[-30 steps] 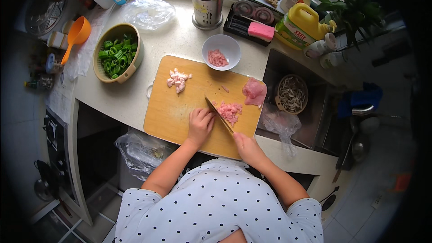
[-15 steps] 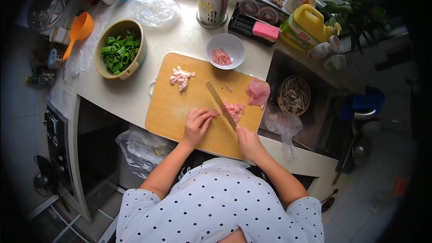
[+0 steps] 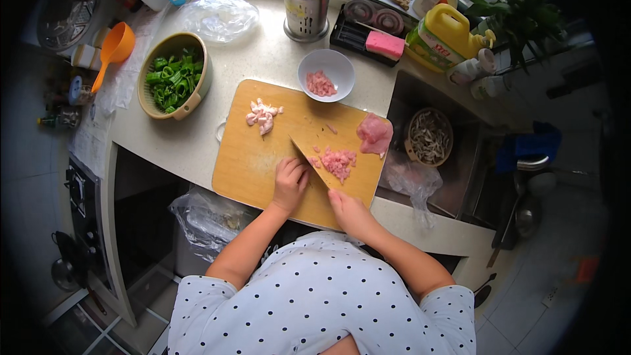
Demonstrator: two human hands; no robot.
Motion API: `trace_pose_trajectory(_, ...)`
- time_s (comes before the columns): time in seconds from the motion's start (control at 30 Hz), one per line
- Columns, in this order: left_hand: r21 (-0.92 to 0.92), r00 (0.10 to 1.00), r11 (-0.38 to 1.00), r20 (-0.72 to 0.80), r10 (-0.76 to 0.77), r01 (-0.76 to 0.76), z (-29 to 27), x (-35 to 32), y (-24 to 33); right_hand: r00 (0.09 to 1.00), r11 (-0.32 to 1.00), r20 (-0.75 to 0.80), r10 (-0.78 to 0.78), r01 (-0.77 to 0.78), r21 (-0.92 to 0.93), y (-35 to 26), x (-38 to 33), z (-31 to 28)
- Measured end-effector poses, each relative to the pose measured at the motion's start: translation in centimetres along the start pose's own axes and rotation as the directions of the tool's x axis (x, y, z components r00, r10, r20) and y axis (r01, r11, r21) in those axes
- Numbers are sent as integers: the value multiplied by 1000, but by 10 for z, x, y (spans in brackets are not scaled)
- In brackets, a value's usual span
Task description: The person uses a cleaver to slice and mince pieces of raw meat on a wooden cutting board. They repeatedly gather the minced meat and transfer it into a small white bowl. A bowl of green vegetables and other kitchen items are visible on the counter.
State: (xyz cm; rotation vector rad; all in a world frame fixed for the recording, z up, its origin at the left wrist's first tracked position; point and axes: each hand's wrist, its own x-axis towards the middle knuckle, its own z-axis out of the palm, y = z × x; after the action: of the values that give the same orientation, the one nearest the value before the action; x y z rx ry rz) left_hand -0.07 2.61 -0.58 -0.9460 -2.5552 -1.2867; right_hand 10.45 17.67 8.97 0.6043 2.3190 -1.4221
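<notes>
- Pale countertop (image 3: 263, 52) is carrying a wooden cutting board (image 3: 263, 164).
- Right hand (image 3: 348, 207) is gripping a knife (image 3: 310, 160), fingers clamped on its handle.
- Left hand (image 3: 290, 181), fingers curled together, is resting beside the diced meat (image 3: 338, 161) at the board's near right: soft, slippery, best pinned under fingertips.

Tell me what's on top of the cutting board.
On the board: pale scraps, diced meat, a whole piece, a knife in the right hand, the left hand. Anything beneath the hands is hidden.
</notes>
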Motion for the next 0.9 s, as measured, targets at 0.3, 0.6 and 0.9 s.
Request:
trace_pose_trajectory(0.3,7,1000,1000,-3,-3,3,0,-2,0,999,995,13,-44,44,-88,-3,3,-10)
trace_pose_trajectory(0.6,-67,1000,998,24,-16,18,-14,9,20,991,983,39,132,-136,121,9,-21,-41)
trace_pose_trajectory(0.9,134,998,991,59,-30,22,-13,21,20,999,930,37,-2,-12,368,17,-21,-38)
